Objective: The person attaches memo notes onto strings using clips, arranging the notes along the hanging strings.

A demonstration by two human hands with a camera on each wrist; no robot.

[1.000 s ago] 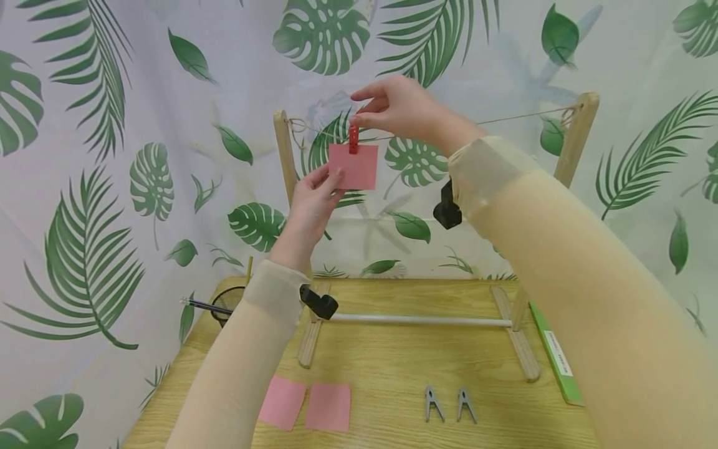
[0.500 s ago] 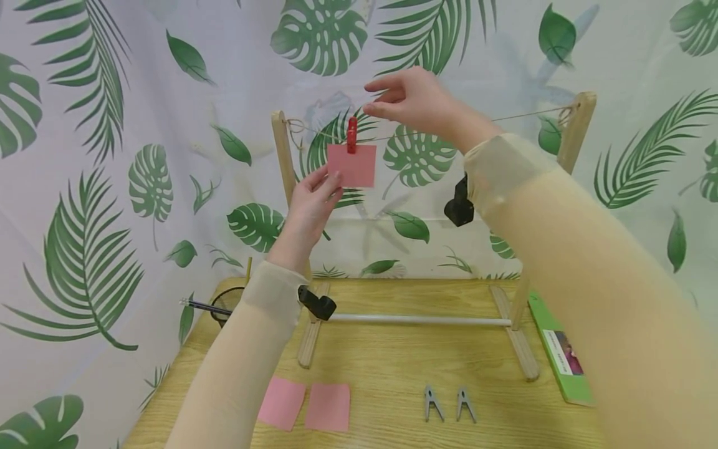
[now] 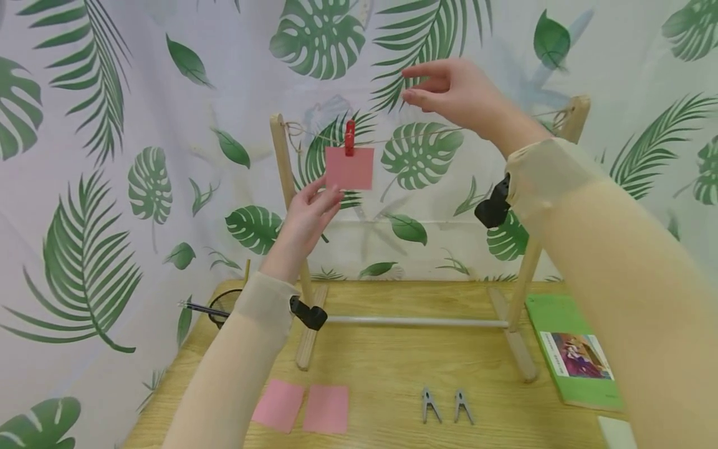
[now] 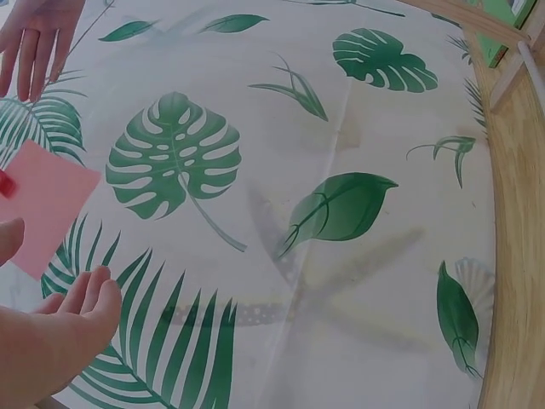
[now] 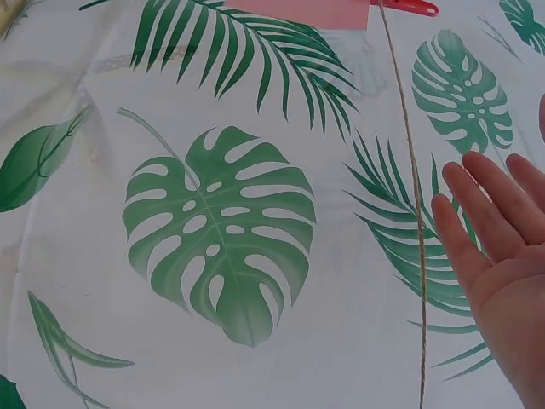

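Note:
A pink sticky note (image 3: 359,173) hangs from a twine line (image 3: 417,135), clipped at its top edge by a red clothespin (image 3: 350,138). My left hand (image 3: 305,218) is just below and left of the note. In the left wrist view, its thumb and fingers (image 4: 100,302) stand spread apart by the note's lower part. Up and to the right of the clothespin, my right hand (image 3: 462,93) is raised with nothing in it. The right wrist view shows its fingers (image 5: 485,204) loosely extended beside the twine.
A wooden stand's posts (image 3: 526,280) carry the twine, with a white rod (image 3: 415,322) low between them. Two pink notes (image 3: 326,409) and two grey clothespins (image 3: 430,405) lie in front. A green book (image 3: 561,315) is at right, a black mesh holder (image 3: 221,304) at left.
My right hand has let go of the red clothespin and moved right and up. The left hand's fingers have come off the note, lowering slightly. The note stays hanging.

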